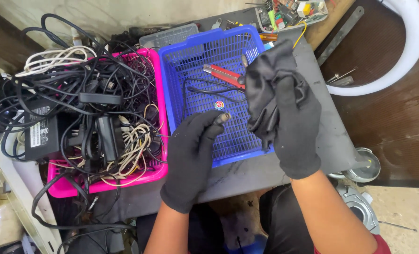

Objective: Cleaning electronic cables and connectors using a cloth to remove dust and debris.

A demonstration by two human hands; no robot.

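Both my hands wear black gloves. My left hand (190, 153) hovers over the front edge of a blue plastic basket (181, 59), pinching a small dark cylindrical plug (223, 117) at the end of a thin black cable (204, 89) that lies in the basket. My right hand (296, 127) is raised over the basket's right side and grips a crumpled black cloth (266, 77). A red-handled tool (221, 73) and a small round multicoloured piece (219, 105) rest on the basket floor.
A pink basket (160, 94) to the left overflows with tangled black and white cables and power adapters (42, 134). Both baskets stand on a grey table (327, 122). Small parts and tools lie at the back (289, 11). A white ring (407, 51) is at right.
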